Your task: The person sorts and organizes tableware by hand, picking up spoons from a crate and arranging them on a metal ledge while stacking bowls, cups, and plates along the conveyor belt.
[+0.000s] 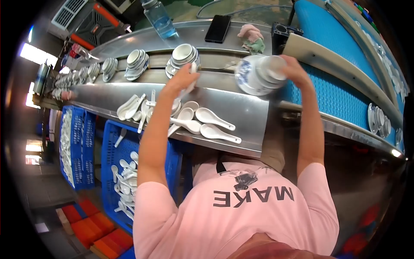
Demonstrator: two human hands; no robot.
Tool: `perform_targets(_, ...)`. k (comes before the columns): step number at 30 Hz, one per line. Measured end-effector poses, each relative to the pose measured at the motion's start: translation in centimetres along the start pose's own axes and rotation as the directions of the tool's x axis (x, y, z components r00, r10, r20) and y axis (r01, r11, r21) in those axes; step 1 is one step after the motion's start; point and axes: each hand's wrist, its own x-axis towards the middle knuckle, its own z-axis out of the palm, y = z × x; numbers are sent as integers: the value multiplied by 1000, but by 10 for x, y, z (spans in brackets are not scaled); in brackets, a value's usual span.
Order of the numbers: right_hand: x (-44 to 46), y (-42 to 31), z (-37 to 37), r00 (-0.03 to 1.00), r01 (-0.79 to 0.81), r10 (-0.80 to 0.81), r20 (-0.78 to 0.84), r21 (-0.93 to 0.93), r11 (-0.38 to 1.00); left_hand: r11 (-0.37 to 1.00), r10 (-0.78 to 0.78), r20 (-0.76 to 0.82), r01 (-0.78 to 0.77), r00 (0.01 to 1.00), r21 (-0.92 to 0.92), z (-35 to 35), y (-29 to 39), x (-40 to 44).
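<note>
My left hand is closed around a white ceramic spoon, just in front of a set of bowl and plates on the conveyor line. On the other side, my right hand grips a blurred stack of white tableware by its small bowl or cup; a blue pattern shows on the stack's plate. The stack is tilted, near the start of the blue belt. Below my left hand, several loose white spoons lie on the steel ledge.
More tableware sets line the conveyor to the left. A blue crate of spoons stands below the ledge. A water bottle, phone and cloth rest on the far ledge. The blue belt carries stacks at right.
</note>
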Motion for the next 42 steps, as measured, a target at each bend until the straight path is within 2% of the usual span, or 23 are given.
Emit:
perform_targets(2,35,9,31,996,38,-26,85,-140,989,987,-152,-13,151,988,-63,14,9,8)
perform_targets(4,44,3,63,992,-90,96,79,-84,992,967,-186,-76,169,980,-191,26,12,11)
perform_targets(6,43,-3,72,987,-119,121,105,-22,993,974,-181,-54,172,982,-150,29,3,26)
perform_targets(8,31,-2,54,990,-12,15,141,-22,1000,998,-60,-222,53,973,-39,32,-31,49)
perform_targets(10,7,7,18,997,68,-70,-28,-77,995,959,-204,-125,172,971,-225,32,1,24)
perform_targets(12,-25,24,-35,955,100,-155,-252,-218,971,962,-165,-138,129,977,-242,28,0,19)
perform_targets(14,-62,52,-99,844,-9,-134,-519,-263,965,953,-153,-84,124,985,-277,24,-2,15)
perform_targets(15,-80,76,-141,746,-89,-289,-600,-519,850,947,-166,-73,138,983,-290,24,-3,13)
perform_targets(17,-123,113,-223,549,-362,-405,-731,-645,673,938,-181,-50,157,982,-310,27,-3,10)
perform_targets(19,-165,110,-271,330,-684,-448,-831,-538,493,930,-170,-29,151,985,-334,37,5,5)
perform_targets(20,-181,123,-305,263,-780,-529,-806,-501,376,936,-164,-11,152,986,-317,39,5,5)
perform_targets(22,-210,131,-348,172,-859,-598,-782,-416,297,975,-120,-7,116,993,-191,39,3,4)
perform_targets(26,-244,170,-434,96,-899,-91,-991,-126,420,999,-45,-182,40,982,-32,20,-14,0)
perform_targets(28,-248,228,-476,68,-817,28,-997,-40,575,997,-67,-197,61,978,-38,6,-12,-8)
perform_targets(30,-242,202,-459,143,-781,251,-957,46,623,992,-114,-177,101,978,-79,-7,-8,-20)
perform_targets(31,-235,167,-437,222,-844,292,-930,-33,536,992,-114,-186,101,976,-82,-6,-4,-21)
perform_targets(32,-262,187,-473,505,-712,359,-785,-145,687,990,-126,-209,110,970,-87,-10,-3,-26)
perform_targets(34,-238,208,-451,392,-759,30,-920,-305,575,988,-132,-255,104,958,-118,-23,-12,-34)
perform_targets(36,-229,159,-412,541,-748,346,-767,-251,614,986,-150,-292,122,944,-114,-17,-4,-40)
perform_targets(37,-227,144,-383,644,-611,230,-729,-310,728,984,-153,-226,127,962,-124,-16,-2,-41)
perform_targets(38,-221,153,-375,717,-509,265,-644,-225,831,986,-131,-207,106,969,-127,-11,0,-42)
perform_targets(39,-211,97,-309,713,-481,305,-631,-124,868,986,-106,-208,76,972,-147,-7,-7,-37)
perform_targets(42,-168,85,-239,843,-346,184,-505,-248,905,987,-86,-150,63,985,-151,4,-11,-26)
